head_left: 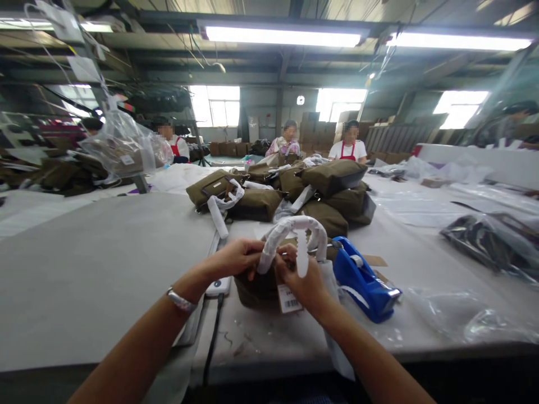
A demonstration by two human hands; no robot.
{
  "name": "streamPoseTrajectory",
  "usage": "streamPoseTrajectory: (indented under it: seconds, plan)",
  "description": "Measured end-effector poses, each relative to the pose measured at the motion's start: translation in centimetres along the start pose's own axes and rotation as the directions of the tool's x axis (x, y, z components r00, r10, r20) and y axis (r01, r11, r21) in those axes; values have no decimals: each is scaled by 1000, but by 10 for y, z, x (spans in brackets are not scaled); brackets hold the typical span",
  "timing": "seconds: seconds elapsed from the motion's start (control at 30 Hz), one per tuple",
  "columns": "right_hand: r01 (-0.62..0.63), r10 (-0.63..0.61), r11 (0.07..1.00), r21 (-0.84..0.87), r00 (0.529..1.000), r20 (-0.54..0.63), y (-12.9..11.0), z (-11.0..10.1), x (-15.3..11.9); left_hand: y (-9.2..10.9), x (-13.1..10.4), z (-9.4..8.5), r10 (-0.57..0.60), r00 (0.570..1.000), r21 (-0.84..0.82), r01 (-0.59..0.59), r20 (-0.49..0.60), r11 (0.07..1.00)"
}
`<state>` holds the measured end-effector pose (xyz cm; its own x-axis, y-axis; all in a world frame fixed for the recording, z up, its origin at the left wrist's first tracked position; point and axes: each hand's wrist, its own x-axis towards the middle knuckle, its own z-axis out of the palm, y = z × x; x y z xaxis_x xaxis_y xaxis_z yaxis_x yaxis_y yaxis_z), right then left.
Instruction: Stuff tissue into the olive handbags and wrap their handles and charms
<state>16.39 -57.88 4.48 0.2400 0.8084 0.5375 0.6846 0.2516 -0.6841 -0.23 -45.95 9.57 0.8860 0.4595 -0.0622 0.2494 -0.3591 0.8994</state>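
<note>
- While both hands work near the middle of the table's near edge, the left hand (242, 256) pinches the upper left of a soft olive-brown fabric bag (251, 293), its thumb and fingers bent together; a silver band (181, 300) circles that wrist.
- The right hand (305, 283) has its fingers curled closed on the bag's top, nearer its middle; the exact part pinched is hidden.
- The bag lies directly under and between both sets of fingertips, touching them, its long axis seemingly running left to right along the near edge. Neither hand is clearly nearer.
- A white paper tag with a barcode (290, 301) hangs on the bag's front, below the right fingers.
- White-wrapped curved handles (278, 233) arch above the fingers, with a white notched strip (302, 253) hanging from them.
- Just right of the bag, a blue plastic tape dispenser (365, 286) sits on the pale-topped table (105, 269).
- Toward the right edge lies a clear-plastic-wrapped dark bundle (490, 238).
- Beyond the bag, a heap of olive-brown bags (330, 182) rises toward the far edge.
- Past that edge is a person in a white top and red apron (337, 150).
</note>
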Motion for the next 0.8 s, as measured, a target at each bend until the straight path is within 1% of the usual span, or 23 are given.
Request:
streamPoseTrajectory:
  seconds: [0.07,0.1,0.2,0.3,0.37,0.43,0.5,0.6,0.63,0.67,0.7,0.73,0.8]
  plan:
    - [103,-104,994,40,994,20,-3,-2,6,4,5,2,-29,999,-25,30,37,999]
    - [134,-135,990,32,991,20,-4,-3,8,5,6,3,-35,999,-40,36,32,999]
    - [155,-154,987,-46,988,28,-4,-8,10,6,3,3,-32,998,-49,29,-53,998]
    - [110,-105,986,-123,993,46,1,-11,5,4,-7,-1,-37,987,17,40,-154,999]
    - [59,-51,989,-135,997,61,5,-12,-1,3,-14,-6,-71,979,21,76,-194,997]
    - [21,-11,994,-109,996,89,8,-14,-5,4,-21,-14,-107,966,-35,102,-237,994]
    - [-6,13,998,-64,994,110,8,-16,-8,5,-29,-21,-108,952,-83,88,-287,993]
    - [-67,66,998,2,991,120,7,-20,-11,4,-45,-25,-81,921,-52,66,-381,996]
    - [-87,82,996,34,989,121,7,-21,-12,3,-50,-23,-81,898,-35,73,-433,997]
    - [-102,92,992,74,988,126,6,-22,-13,0,-55,-20,-80,862,-27,77,-500,997]
    - [-109,93,987,117,986,139,6,-23,-15,-3,-60,-16,-69,816,-29,65,-574,997]
    - [-112,87,980,162,984,153,5,-23,-17,-6,-63,-11,-46,757,-36,30,-652,999]
    - [-123,83,964,236,981,174,4,-21,-20,-14,-66,0,22,626,-49,-96,-780,994]
